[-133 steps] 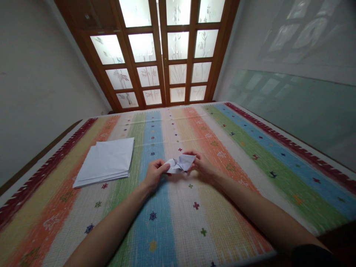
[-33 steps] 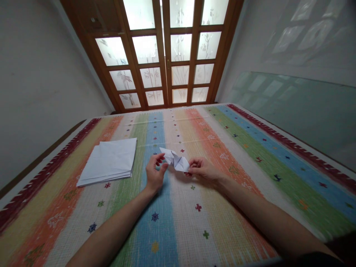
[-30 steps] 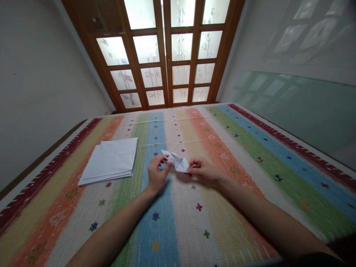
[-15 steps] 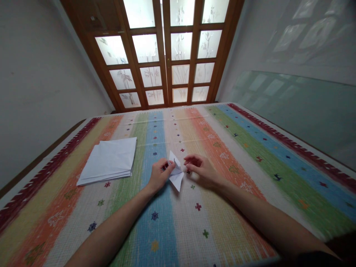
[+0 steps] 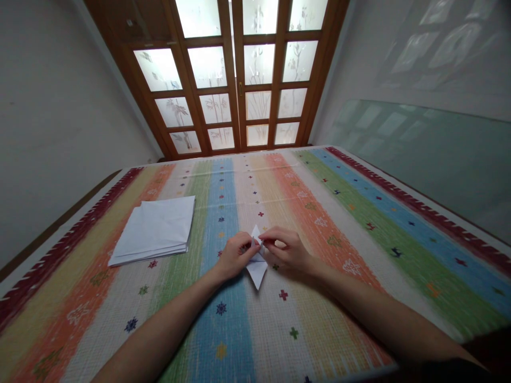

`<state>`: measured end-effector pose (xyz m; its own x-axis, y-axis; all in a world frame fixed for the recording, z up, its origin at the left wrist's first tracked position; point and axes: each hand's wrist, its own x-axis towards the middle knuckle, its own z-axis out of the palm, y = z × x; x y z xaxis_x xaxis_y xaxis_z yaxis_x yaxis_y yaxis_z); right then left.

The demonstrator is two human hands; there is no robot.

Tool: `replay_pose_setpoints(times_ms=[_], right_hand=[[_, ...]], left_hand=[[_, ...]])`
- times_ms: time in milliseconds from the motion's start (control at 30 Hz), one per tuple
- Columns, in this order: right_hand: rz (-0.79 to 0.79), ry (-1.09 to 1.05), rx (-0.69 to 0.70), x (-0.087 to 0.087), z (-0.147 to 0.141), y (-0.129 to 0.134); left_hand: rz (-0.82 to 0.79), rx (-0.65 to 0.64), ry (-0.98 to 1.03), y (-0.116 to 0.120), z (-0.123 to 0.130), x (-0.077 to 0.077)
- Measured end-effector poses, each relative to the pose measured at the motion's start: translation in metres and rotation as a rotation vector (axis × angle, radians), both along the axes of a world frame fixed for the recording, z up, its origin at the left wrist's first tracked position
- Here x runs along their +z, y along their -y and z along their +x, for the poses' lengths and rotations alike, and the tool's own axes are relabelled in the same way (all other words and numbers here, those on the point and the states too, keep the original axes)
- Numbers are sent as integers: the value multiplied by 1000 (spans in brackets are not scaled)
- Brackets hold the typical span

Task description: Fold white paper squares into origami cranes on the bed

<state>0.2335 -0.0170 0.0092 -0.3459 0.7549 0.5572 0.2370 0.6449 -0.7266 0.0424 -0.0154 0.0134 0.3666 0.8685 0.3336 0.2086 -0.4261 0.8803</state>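
A small folded white paper [image 5: 257,268] with pointed ends is between my two hands, over the pale stripe of the tablecloth. My left hand [image 5: 236,255] pinches its left side between thumb and fingers. From the right, my right hand [image 5: 288,249] has its thumb and index finger closed on the paper's upper middle part. One point of the paper sticks up past the fingertips and another points down toward me. The fingers hide part of its middle folds.
A stack of white paper sheets [image 5: 155,229] lies on the striped tablecloth [image 5: 223,330] to the left of my hands. Beyond the table's far edge stand wooden doors [image 5: 239,106] with frosted panes. A glass panel [image 5: 423,154] leans at the right wall.
My right hand has moved left and closed on the folded paper, where before it was apart from it. The paper has shifted slightly right and toward me, and its upper part looks narrower.
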Motion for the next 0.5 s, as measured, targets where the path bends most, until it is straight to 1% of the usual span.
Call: replay_pose_setpoints(times_ms=[133,300,500], right_hand=[[109,64,-30,1,1,2],[234,57,-61,1,-1,4],[240,20,-64,1,-4,6]], left_hand=[[21,14,7,1,0,0],[81,1,-87,-1,-2,-4],[63,10,-95,-2,-2,-7]])
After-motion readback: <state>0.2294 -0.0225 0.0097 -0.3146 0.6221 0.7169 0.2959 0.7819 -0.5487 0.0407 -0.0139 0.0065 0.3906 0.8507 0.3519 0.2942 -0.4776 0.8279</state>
